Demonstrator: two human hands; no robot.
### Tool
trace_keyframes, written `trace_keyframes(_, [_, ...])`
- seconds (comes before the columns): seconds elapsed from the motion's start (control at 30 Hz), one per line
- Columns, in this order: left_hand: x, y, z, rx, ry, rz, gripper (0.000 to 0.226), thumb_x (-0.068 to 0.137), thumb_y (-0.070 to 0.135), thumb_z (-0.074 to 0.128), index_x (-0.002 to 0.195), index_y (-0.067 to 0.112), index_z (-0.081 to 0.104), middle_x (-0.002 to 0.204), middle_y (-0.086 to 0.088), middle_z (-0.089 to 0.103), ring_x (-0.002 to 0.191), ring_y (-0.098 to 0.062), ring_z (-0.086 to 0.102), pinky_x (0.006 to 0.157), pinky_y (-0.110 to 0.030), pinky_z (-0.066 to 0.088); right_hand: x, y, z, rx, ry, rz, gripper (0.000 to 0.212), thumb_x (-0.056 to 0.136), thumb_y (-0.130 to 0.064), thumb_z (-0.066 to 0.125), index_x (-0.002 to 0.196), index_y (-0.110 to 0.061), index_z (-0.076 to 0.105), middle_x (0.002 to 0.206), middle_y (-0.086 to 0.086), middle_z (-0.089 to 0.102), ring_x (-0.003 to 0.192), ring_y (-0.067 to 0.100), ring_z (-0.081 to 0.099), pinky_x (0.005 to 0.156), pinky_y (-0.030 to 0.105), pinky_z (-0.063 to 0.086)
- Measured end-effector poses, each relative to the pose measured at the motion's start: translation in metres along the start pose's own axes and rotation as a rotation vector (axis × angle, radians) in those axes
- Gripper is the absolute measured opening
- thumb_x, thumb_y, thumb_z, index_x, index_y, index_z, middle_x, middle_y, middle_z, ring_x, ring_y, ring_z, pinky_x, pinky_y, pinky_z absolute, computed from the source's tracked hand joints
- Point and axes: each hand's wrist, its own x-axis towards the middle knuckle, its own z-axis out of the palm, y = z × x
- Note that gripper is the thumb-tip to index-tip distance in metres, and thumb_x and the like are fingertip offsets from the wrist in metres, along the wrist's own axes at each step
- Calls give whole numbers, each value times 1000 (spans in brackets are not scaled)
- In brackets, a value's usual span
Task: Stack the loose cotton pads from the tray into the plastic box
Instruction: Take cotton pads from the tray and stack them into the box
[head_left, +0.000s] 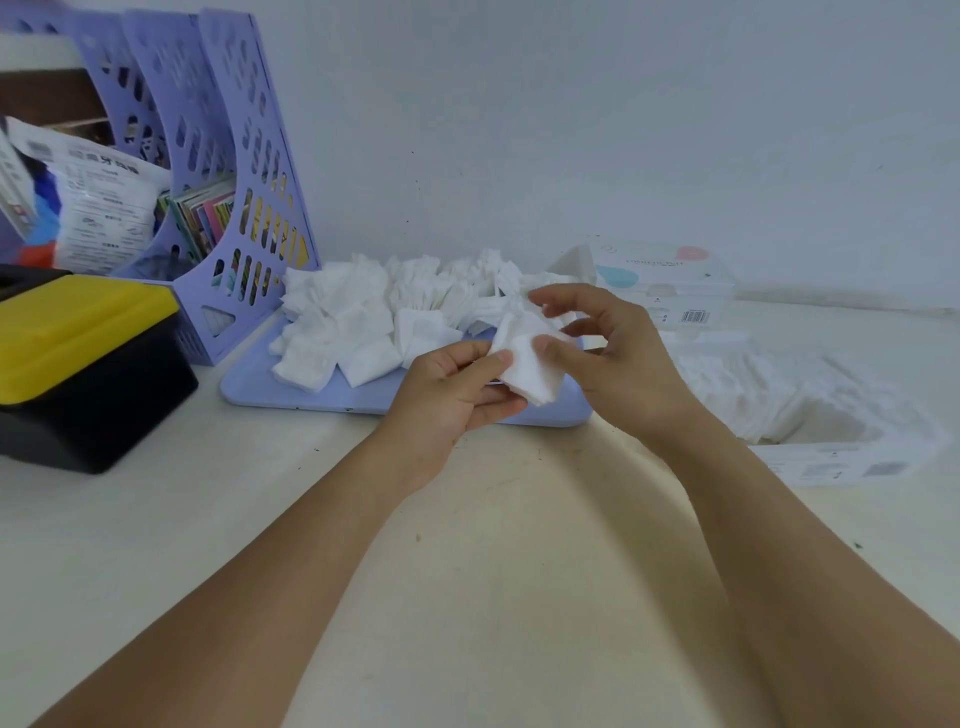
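Two bare hands meet over the near rim of a lilac tray (311, 392). The left hand (451, 396) pinches a small bunch of white cotton pads (527, 364) between thumb and curled fingers; the right hand (613, 358) touches the same bunch with its thumb, its other fingers spread and loosely bent above it. Beyond the fingertips lies a heap of loose cotton pads (363, 322), too many to count. Right of the right hand sits a clear plastic box (852, 457) partly filled with stacked pads, its printed label and barcode too blurred to read. Behind it stands one lidded box (670, 283) with pink and blue dots.
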Motion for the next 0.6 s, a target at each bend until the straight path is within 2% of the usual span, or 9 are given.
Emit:
trace_keyframes(0.07, [0,0,-1,21,20,-2,13,100,10,59,99,9,72,98,-10,77,92,-23,75,76,-30,62,-1,1,-4,-88,-151,-50,43,91,-4,67,127,-26,65,125,-10,61,101,3,59,81,12,46])
trace_keyframes(0.13, [0,1,-2,45,30,4,14,99,9,59,96,10,72,95,-8,77,89,-21,75,71,-29,61,-3,2,-6,-176,-222,-84,44,90,-4,68,127,-27,66,125,-12,61,104,6,58,79,12,46])
trace_keyframes(0.3, [1,0,-4,103,77,-7,15,99,15,61,89,17,73,94,-4,76,88,-19,73,62,-23,56,-2,-1,-7,-226,-238,-58,34,83,-8,79,114,-21,71,111,-11,64,95,0,56,73,11,47])
trace_keyframes(0.47, [2,-1,-4,46,92,-34,11,98,15,61,96,13,72,96,-5,77,87,-21,75,67,-28,59,-2,-2,-7,-311,-222,-89,20,84,-9,78,101,-14,68,92,-8,63,82,3,55,69,8,42])
trace_keyframes(0.53, [4,0,-5,-27,99,-42,14,98,14,61,106,7,71,100,-10,76,88,-23,75,70,-31,61,-2,-5,-7,-266,-227,-83,13,86,-7,76,93,-11,66,84,-9,63,75,3,55,67,9,40])
trace_keyframes(0.6, [5,1,-7,-85,112,-30,22,99,13,59,115,1,69,103,-13,75,88,-23,75,74,-32,62,-1,-10,-10,-52,-207,-9,12,87,-2,73,89,-9,64,78,-8,62,70,2,56,68,12,41])
